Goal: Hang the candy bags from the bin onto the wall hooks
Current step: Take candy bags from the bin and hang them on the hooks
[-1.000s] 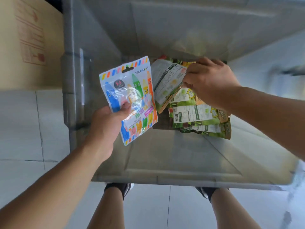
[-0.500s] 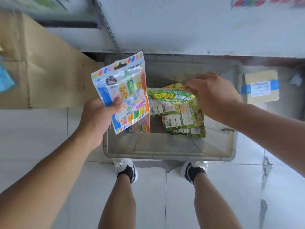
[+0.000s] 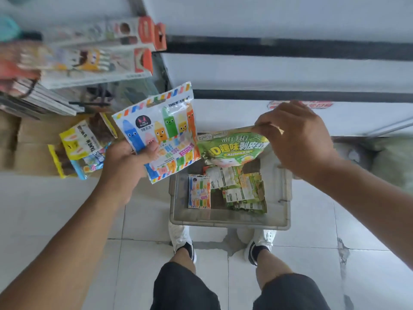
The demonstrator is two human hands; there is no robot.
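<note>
- Above the grey bin [image 3: 280,193] on the tiled floor [image 3: 67,202], two candy bags were held up at chest level, one in each of the hands.
- The left hand [image 3: 125,159] gripped the crayon-print bag [image 3: 161,128] by its lower left corner, thumb across the front, so the bag stood upright with its hang slot at the top, far edge.
- The right hand [image 3: 297,139] pinched the green bag [image 3: 230,148] at its top right edge; the rest of the pouch drooped to the left, just beside the crayon-print bag.
- More green packs [image 3: 244,193] and one small crayon pack [image 3: 199,191] lay loose in the bin.
- Both pouches looked light, thin and floppy, with a glossy film that would likely slip under a loose pinch.
- The flat sealed top strip seemed the stiffest part, so a grip close beside the slot would probably steady it best for threading.
- A hold low on the bag, like the left hand's, would likely let the top bend away from a hook.
- Hanging packs [image 3: 82,146] showed at the left, but the hooks themselves were too blurred to make out.
</note>
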